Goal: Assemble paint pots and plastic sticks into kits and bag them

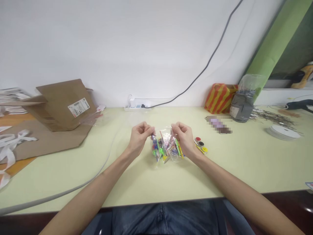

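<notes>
The left hand (139, 138) and right hand (184, 139) have their fingers (149, 129) curled shut on the top edge of a clear plastic bag (166, 138) of colourful craft pieces (156, 149), low over the pale green table (132, 192), a job that seems to call for a steady pinch

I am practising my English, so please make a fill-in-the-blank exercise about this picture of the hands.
1. The left hand and the right hand pinch the top of a clear ____ of small colourful items.
2. Beside the right hand, a small piece shows red, black and ____ round spots.
3. A grey cable runs up the wall from the ____ at the back of the table.

Answers: plastic bag; yellow; power strip.
</notes>
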Demonstrator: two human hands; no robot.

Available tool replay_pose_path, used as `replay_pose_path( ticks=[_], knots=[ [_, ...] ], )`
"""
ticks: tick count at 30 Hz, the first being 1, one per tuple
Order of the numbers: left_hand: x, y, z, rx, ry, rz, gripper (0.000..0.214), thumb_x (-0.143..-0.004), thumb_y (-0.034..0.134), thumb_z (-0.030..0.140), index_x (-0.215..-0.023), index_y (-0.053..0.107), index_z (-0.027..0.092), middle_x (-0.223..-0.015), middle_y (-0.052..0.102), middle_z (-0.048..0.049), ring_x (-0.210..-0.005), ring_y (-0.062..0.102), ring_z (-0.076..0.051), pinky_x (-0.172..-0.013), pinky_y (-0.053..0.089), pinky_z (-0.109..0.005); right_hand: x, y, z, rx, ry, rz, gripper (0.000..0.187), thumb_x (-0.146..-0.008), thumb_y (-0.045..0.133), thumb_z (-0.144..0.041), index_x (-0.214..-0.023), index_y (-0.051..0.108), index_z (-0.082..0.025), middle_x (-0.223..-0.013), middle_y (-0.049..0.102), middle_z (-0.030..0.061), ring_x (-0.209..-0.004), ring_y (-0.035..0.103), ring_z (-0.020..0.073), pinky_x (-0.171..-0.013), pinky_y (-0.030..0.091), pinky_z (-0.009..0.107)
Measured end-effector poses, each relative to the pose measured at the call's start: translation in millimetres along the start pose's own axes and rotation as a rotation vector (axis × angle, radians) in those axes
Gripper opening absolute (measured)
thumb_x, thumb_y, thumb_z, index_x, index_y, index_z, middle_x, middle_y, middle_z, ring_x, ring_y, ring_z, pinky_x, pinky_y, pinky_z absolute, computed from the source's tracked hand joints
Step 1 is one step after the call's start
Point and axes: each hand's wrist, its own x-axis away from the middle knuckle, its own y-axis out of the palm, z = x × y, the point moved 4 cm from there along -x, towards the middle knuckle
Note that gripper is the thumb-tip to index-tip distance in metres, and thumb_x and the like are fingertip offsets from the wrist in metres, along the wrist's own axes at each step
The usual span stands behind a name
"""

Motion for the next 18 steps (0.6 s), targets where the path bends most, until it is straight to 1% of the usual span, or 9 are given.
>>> replay_pose_path(
  ticks=[3, 5, 7, 9, 11, 13, 15, 17, 18],
  knots=[
    [0, 0.4, 0, 0.001, 0.002, -0.025, 0.038, -0.079, 0.078, 0.030, -0.065, 0.044, 0.018, -0.065, 0.053, 0.0028, -0.068, 0.059, -0.012, -0.064, 0.043, -0.024, 1, 0, 2, -0.051, 0.083, 0.027, 0.033, -0.077, 0.074, -0.046, -0.086, 0.052, -0.024, -0.061, 0.050, -0.0069, -0.048, 0.045, 0.0107, -0.046, 0.041, 0.023],
    [0, 1.0, 1, -0.003, 0.003, -0.029, 0.038, -0.078, 0.078, 0.031, -0.066, 0.045, 0.018, -0.066, 0.055, 0.0025, -0.068, 0.059, -0.012, -0.064, 0.044, -0.024, 4, 2, 4, -0.061, 0.184, -0.008, 0.032, -0.078, 0.072, -0.045, -0.093, 0.055, -0.024, -0.063, 0.051, -0.0065, -0.050, 0.047, 0.0114, -0.047, 0.042, 0.024],
    [1, 1.5, 3, -0.002, 0.006, -0.019, 0.040, -0.076, 0.080, 0.032, -0.066, 0.044, 0.018, -0.065, 0.056, 0.0021, -0.068, 0.059, -0.012, -0.064, 0.044, -0.023, 7, 5, 4, -0.026, 0.239, -0.069, 0.027, -0.080, 0.069, -0.044, -0.085, 0.060, -0.020, -0.066, 0.055, -0.0027, -0.056, 0.052, 0.0121, -0.050, 0.043, 0.023],
    [1, 1.2, 5, 0.007, 0.016, -0.005, 0.039, -0.075, 0.080, 0.032, -0.067, 0.045, 0.018, -0.066, 0.056, 0.0018, -0.068, 0.059, -0.012, -0.063, 0.044, -0.023, 7, 7, 2, 0.008, 0.228, -0.113, 0.028, -0.080, 0.068, -0.044, -0.074, 0.060, -0.017, -0.072, 0.061, 0.0017, -0.063, 0.056, 0.0130, -0.053, 0.045, 0.023],
    [0, -0.4, 7, 0.014, 0.030, 0.002, 0.037, -0.075, 0.080, 0.031, -0.069, 0.046, 0.017, -0.069, 0.057, 0.0015, -0.064, 0.058, -0.011, -0.061, 0.045, -0.024, 2, 6, 0, 0.021, 0.186, -0.110, 0.031, -0.082, 0.066, -0.046, -0.072, 0.061, -0.017, -0.076, 0.065, 0.0044, -0.066, 0.061, 0.0142, -0.056, 0.047, 0.023],
    [-1, -4.1, 7, 0.010, 0.046, 0.016, 0.035, -0.077, 0.079, 0.030, -0.070, 0.047, 0.017, -0.074, 0.060, 0.0007, -0.060, 0.056, -0.009, -0.060, 0.047, -0.025, -14, -1, 0, 0.056, 0.150, -0.075, 0.032, -0.083, 0.064, -0.047, -0.074, 0.061, -0.017, -0.077, 0.067, 0.0057, -0.064, 0.064, 0.0147, -0.054, 0.048, 0.023],
    [-3, -10.4, 5, -0.014, 0.052, 0.064, 0.034, -0.078, 0.076, 0.029, -0.070, 0.046, 0.017, -0.078, 0.061, 0.0000, -0.057, 0.055, -0.008, -0.059, 0.047, -0.025, -39, -13, 0, 0.140, 0.135, -0.019, 0.029, -0.085, 0.062, -0.043, -0.074, 0.059, -0.016, -0.076, 0.067, 0.0054, -0.057, 0.063, 0.0132, -0.049, 0.046, 0.021],
    [-5, -17.8, 0, -0.052, 0.033, 0.139, 0.033, -0.078, 0.075, 0.028, -0.070, 0.045, 0.017, -0.077, 0.060, 0.0003, -0.055, 0.054, -0.008, -0.054, 0.047, -0.025, -70, -27, 4, 0.233, 0.184, 0.037, 0.021, -0.089, 0.057, -0.034, -0.077, 0.058, -0.016, -0.073, 0.067, 0.0036, -0.046, 0.057, 0.0093, -0.043, 0.041, 0.019],
    [-6, -21.0, -3, -0.072, 0.014, 0.174, 0.032, -0.078, 0.074, 0.028, -0.069, 0.045, 0.017, -0.076, 0.060, 0.0006, -0.054, 0.053, -0.008, -0.052, 0.046, -0.024, -86, -35, 8, 0.282, 0.237, 0.074, 0.017, -0.090, 0.054, -0.028, -0.079, 0.058, -0.016, -0.071, 0.066, 0.0031, -0.044, 0.055, 0.0084, -0.043, 0.042, 0.019]
  ],
)
